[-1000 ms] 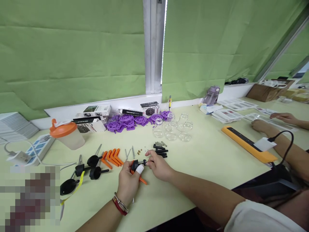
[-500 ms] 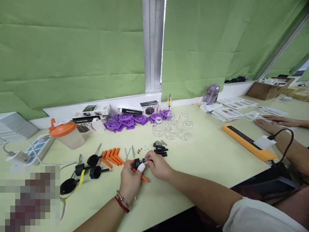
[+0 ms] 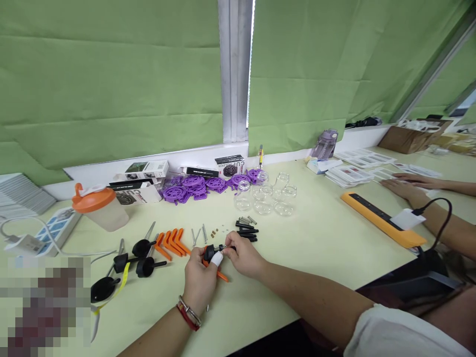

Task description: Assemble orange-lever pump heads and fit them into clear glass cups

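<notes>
Near the front of the table, my left hand (image 3: 201, 277) is closed around a black plastic part with an orange lever (image 3: 222, 275) poking out below it. The thumb, wrapped in white, presses against the black part (image 3: 209, 253). From that part a short metal and dark stem points right, and my right hand (image 3: 243, 254) pinches its end. What exactly lies between the right fingertips is mostly hidden. Just beyond my hands lie black tubes (image 3: 247, 231), springs (image 3: 248, 220), small brass pieces (image 3: 214, 232) and metal pins (image 3: 204, 233).
Left are orange levers (image 3: 174, 241), black funnel-shaped parts (image 3: 146, 267) with metal rods, and an orange-lidded cup (image 3: 94, 204). Behind stand purple plastic parts (image 3: 193, 186) and glass vessels (image 3: 264, 202). Right are an orange power strip (image 3: 383, 220) and a co-worker's hands (image 3: 405, 190).
My hands keep nearly the same grip and place. The view has shifted very slightly. At the right, the co-worker's hands have moved a little to the left.
</notes>
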A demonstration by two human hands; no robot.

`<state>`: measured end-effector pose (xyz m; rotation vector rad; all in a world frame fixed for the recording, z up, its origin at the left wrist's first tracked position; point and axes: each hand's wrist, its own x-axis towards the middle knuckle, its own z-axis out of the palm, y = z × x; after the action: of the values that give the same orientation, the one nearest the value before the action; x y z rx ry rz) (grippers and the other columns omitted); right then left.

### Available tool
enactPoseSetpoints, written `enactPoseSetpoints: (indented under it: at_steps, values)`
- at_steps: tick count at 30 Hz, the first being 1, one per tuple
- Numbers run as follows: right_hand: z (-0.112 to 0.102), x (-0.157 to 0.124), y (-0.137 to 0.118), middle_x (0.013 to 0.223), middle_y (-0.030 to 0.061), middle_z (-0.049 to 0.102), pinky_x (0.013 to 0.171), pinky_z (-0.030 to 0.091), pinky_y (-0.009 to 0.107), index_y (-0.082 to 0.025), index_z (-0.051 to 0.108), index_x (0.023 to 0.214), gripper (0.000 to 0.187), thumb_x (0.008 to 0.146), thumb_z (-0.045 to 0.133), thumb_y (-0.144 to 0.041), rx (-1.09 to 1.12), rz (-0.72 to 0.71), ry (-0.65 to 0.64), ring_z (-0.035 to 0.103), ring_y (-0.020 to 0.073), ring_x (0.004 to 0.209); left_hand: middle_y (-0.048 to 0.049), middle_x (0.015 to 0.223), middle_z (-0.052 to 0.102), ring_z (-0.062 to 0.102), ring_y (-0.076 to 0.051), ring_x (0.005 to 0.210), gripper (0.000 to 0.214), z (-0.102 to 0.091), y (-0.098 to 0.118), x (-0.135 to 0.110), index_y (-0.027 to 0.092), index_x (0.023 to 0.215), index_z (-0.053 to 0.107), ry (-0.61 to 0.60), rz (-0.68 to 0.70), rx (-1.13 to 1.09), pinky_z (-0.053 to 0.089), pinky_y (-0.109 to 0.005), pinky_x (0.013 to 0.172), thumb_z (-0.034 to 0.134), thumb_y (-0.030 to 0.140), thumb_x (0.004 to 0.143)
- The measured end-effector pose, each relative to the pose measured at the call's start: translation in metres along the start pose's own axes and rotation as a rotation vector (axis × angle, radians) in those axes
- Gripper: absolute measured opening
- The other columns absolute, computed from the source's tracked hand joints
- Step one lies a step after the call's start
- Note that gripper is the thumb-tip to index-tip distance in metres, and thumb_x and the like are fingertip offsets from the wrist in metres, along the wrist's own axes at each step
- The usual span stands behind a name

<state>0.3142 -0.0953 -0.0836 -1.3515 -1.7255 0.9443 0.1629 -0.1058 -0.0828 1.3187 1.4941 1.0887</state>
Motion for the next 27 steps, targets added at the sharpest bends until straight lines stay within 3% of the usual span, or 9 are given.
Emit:
enactPoseSetpoints:
  at_steps: [27]
  values:
    - [-0.0002, 0.0001, -0.0015, 0.072, -0.0015, 0.057, 0.064, 0.037, 0.026, -0.021, 0.046, 0.090, 0.010, 0.083, 0.052, -0.021, -0.024, 0.015, 0.026, 0.052, 0.0146, 0.067, -0.0024, 0.069, 0.062, 0.059, -0.019, 0.060, 0.047, 0.0014, -0.0103, 0.0036, 0.015, 0.093, 0.055, 0.019, -0.010, 0.033, 0.044, -0.029, 0.054, 0.068, 0.051, 0.067]
